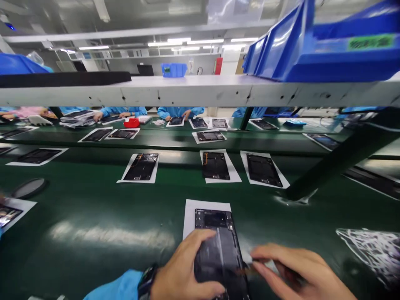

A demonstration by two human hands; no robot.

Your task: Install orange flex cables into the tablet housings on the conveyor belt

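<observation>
A black opened tablet (218, 241) lies on a white sheet (191, 216) on the green bench, close in front of me. My left hand (184, 271) grips the tablet's left edge, thumb and fingers curled round it. My right hand (296, 273) is at the tablet's right edge, fingers pinched on a thin brownish tool (250, 271) whose tip touches the tablet. A dark watch and a blue sleeve show at my left wrist.
Several more tablets on white sheets (142, 166) (215, 166) (263, 169) lie along the green conveyor (93, 216). A grey shelf (200, 89) with blue bins (328, 41) hangs overhead on a slanted black strut (337, 162). People in blue sleeves (179, 111) work across the belt.
</observation>
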